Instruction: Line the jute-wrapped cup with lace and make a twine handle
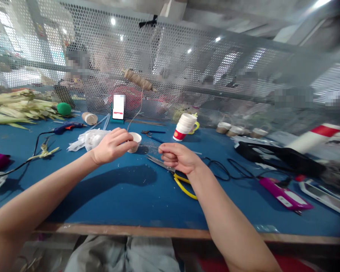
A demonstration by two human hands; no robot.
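Observation:
My left hand [113, 146] is closed on a small paper cup [135, 143], its fingers curled over the near-left side of the rim. A strand of twine runs down from a spool [138, 80] on the mesh and ends out of sight by that cup. My right hand [178, 156] is pinched into a loose fist to the right of the cup; anything between its fingers is too small to make out. Below it lie open scissors [184, 185] with yellow handles, partly hidden by the right wrist. Blue-handled pliers [151, 135] rest behind the hands.
Behind are stacked paper cups [184, 126], a phone [118, 107] on a stand and a perforated metal screen [170, 56]. To the left lie a glue gun [69, 127], white plastic [90, 139] and corn husks [17, 107]. A purple device [285, 194] with a cable sits right.

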